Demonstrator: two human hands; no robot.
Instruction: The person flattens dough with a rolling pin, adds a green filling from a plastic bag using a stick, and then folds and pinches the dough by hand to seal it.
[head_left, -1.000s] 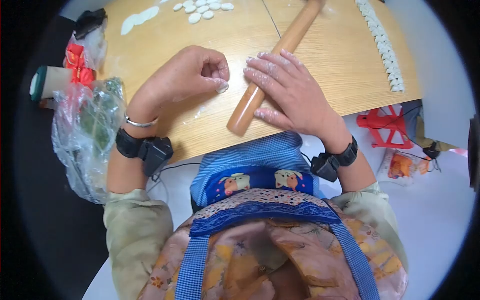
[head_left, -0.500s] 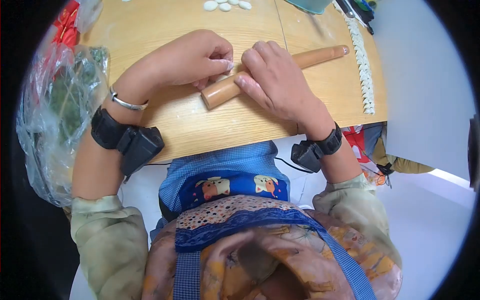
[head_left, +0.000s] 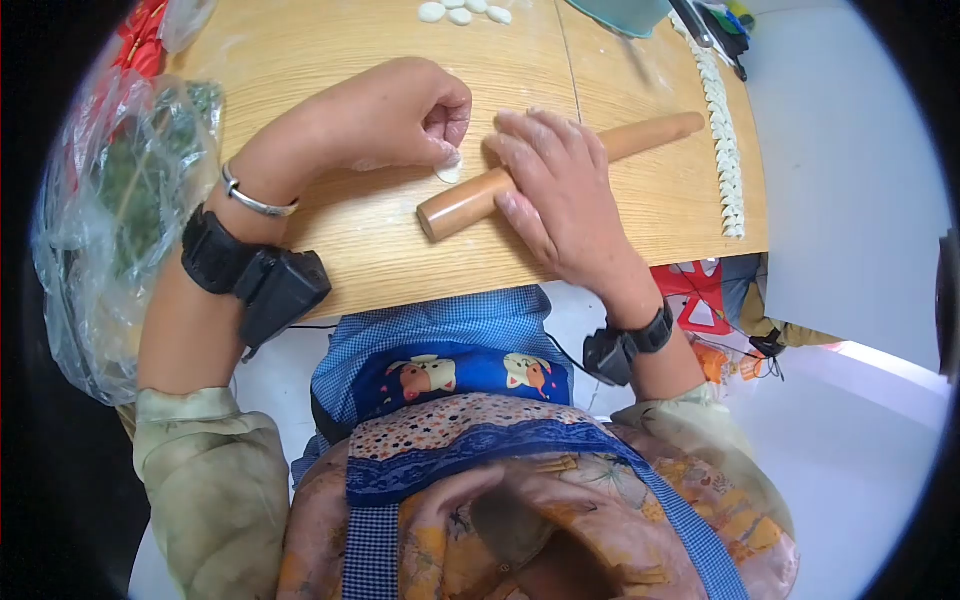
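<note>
My left hand [head_left: 415, 115] is closed, thumb and fingers pinching the edge of a small white dough disc [head_left: 449, 173] just above the wooden table [head_left: 350, 250]. Part of the disc hides behind the fingers. Across the wooden rolling pin [head_left: 465, 205] lies my right hand [head_left: 560, 190], its fingers over the far side and the thumb along the near side. The pin slants, with its left end close to the dough disc. Flour whitens the fingers of both hands.
Several flat dough pieces [head_left: 460, 14] lie at the table's far side. A teal bowl [head_left: 625, 18] stands at the far right, near a long row of white dumplings [head_left: 722, 150] along the right edge. A clear plastic bag with greens [head_left: 140, 190] sits at left.
The rolling pin's left end has shifted slightly right and nearer to me. My right fingers have straightened somewhat over it. The dough disc now shows below my left fingertips.
</note>
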